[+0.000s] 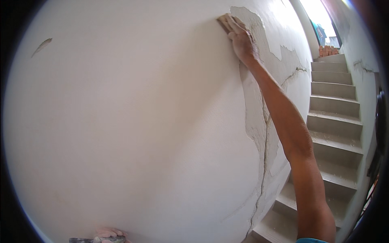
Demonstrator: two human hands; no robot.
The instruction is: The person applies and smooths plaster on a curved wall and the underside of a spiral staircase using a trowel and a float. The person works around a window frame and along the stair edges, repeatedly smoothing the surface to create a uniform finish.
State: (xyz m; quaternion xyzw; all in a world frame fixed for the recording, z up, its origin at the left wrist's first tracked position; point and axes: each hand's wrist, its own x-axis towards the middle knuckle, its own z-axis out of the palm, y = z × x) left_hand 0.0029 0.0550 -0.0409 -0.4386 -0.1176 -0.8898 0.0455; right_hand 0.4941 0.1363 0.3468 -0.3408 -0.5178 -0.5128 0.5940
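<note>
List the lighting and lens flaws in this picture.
Head view: the opening at the upper right is blown out to near white; a broad, soft shadow crosses the wall; the stairs bend with fisheye distortion, and the corners go black; the right hand looks slightly blurred.

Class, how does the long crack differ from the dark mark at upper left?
Length: the long crack runs far down the wall; the dark mark is short.
Surroundings: the long crack has ragged-edged patches beside it; the dark mark sits alone on a smooth area.
Position: the long crack lies below the right hand; the dark mark lies far to its left.
Both are on the same wall.
</note>
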